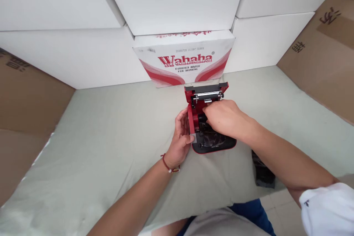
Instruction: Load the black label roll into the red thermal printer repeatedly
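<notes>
A red and black device [190,120] with its lid [206,89] raised stands on the cloth-covered table; a metal bar and a dark roller show on the lid. My left hand [181,138] is wrapped round the device's left side, its thumb on a grey patch at the front left corner. Over the right part of the opening, my right hand [224,118] reaches inside with bent fingers, and the fingertips are mostly hidden. Dark, shiny plastic [214,139] lies within the device, below the right hand.
A white and red Wahaha carton [188,61] stands just behind the device, before stacked white boxes [177,0]. Brown cardboard [27,118] flanks the table [110,129] on both sides. A black plastic-wrapped item [264,176] lies beneath the right forearm near the front edge.
</notes>
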Available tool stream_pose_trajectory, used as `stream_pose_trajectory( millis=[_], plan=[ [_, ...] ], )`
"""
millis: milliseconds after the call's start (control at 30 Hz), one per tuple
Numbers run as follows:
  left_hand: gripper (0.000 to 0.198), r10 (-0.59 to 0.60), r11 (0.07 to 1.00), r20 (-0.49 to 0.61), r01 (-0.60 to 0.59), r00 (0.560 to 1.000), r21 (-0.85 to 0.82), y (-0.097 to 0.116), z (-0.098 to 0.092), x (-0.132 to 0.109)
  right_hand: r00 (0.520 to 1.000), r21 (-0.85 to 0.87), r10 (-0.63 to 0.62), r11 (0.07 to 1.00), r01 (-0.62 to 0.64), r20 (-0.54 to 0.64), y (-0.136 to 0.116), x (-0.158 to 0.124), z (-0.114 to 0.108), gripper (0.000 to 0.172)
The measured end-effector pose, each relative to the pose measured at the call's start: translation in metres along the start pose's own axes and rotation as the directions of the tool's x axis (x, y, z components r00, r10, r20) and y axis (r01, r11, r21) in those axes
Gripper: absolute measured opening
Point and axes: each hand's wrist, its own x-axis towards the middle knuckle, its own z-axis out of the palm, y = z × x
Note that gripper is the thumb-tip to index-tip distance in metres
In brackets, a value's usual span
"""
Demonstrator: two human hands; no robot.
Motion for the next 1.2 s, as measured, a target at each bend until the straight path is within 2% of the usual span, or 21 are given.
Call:
stream_pose_trajectory(
  millis=[100,167,200,233,300,333,367,433,533,600,667,767,800,833,900,1033,1100,1200],
  plan=[
    [0.085,-0.004,1.0,-0.012,0.004,1.0,-0.024,-0.001,0.002,0.001,1.0,0.001,0.001,1.0,-0.001,-0.014,-0.009,-0.005,0.001,0.026],
    [0.083,-0.003,0.999,-0.015,0.003,1.0,-0.034,-0.001,0.002,0.002,0.995,0.015,0.018,1.0,-0.016,-0.099,-0.007,-0.026,0.003,0.025],
    [0.083,0.0,0.999,-0.014,0.0,1.0,-0.037,-0.001,0.002,0.002,0.984,0.039,0.026,0.999,-0.019,-0.177,-0.003,-0.04,0.004,0.025],
    [0.082,0.003,0.999,-0.012,-0.004,1.0,-0.039,-0.002,0.002,0.002,0.961,0.077,0.037,0.997,-0.017,-0.273,0.004,-0.057,0.005,0.027],
    [0.082,0.005,0.999,-0.009,-0.005,1.0,-0.041,-0.002,0.001,0.001,0.885,0.195,0.092,0.981,-0.001,-0.457,0.024,-0.092,0.009,0.031],
    [0.082,0.001,0.999,-0.01,-0.001,1.0,-0.042,-0.002,0.0,0.001,0.851,0.269,0.144,0.963,-0.004,-0.505,0.036,-0.107,0.013,0.033],
    [0.082,-0.006,0.999,-0.012,0.006,1.0,-0.043,-0.002,0.0,0.001,0.836,0.347,0.21,0.937,-0.025,-0.506,0.05,-0.12,0.02,0.037],
    [0.082,-0.024,0.999,-0.011,0.023,1.0,-0.048,-0.002,-0.001,0.0,0.858,0.472,0.304,0.878,-0.083,-0.414,0.074,-0.134,0.038,0.044],
    [0.081,-0.032,0.998,-0.005,0.031,0.999,-0.053,-0.002,-0.001,0.001,0.945,0.575,0.221,0.817,-0.045,-0.24,0.092,-0.133,0.074,0.04],
    [0.079,-0.021,0.999,-0.007,0.021,1.0,-0.046,-0.002,-0.001,0.0,0.969,0.648,0.166,0.762,-0.007,-0.184,0.094,-0.128,0.094,0.039],
    [0.078,-0.008,0.999,-0.015,0.007,1.0,-0.038,-0.002,-0.001,0.0,0.947,0.687,0.229,0.727,-0.012,-0.226,0.095,-0.127,0.108,0.042],
    [0.076,-0.014,1.0,-0.018,0.014,1.0,-0.021,-0.001,-0.001,-0.001,0.83,0.643,0.432,0.756,-0.121,-0.352,0.109,-0.139,0.12,0.043],
    [0.076,-0.02,1.0,-0.019,0.02,1.0,-0.015,-0.001,-0.001,-0.002,0.805,0.615,0.467,0.77,-0.168,-0.366,0.117,-0.144,0.124,0.043],
    [0.075,-0.025,1.0,-0.02,0.024,0.999,-0.013,-0.001,-0.001,-0.002,0.799,0.586,0.48,0.784,-0.206,-0.362,0.125,-0.148,0.129,0.042],
    [0.075,-0.025,1.0,-0.025,0.025,0.999,-0.016,0.0,-0.001,-0.002,0.833,0.535,0.441,0.816,-0.217,-0.334,0.138,-0.152,0.14,0.042],
    [0.075,-0.029,0.999,-0.03,0.028,0.999,-0.028,0.001,0.0,-0.003,0.91,0.422,0.264,0.9,-0.112,-0.321,0.144,-0.138,0.159,0.044],
    [0.075,-0.041,0.998,-0.036,0.04,0.998,-0.04,0.002,0.0,-0.003,0.936,0.388,0.19,0.919,-0.064,-0.296,0.142,-0.129,0.158,0.044],
    [0.073,-0.046,0.998,-0.041,0.044,0.998,-0.047,0.003,0.001,-0.003,0.95,0.405,0.115,0.914,0.013,-0.29,0.143,-0.124,0.14,0.043]
  ],
)
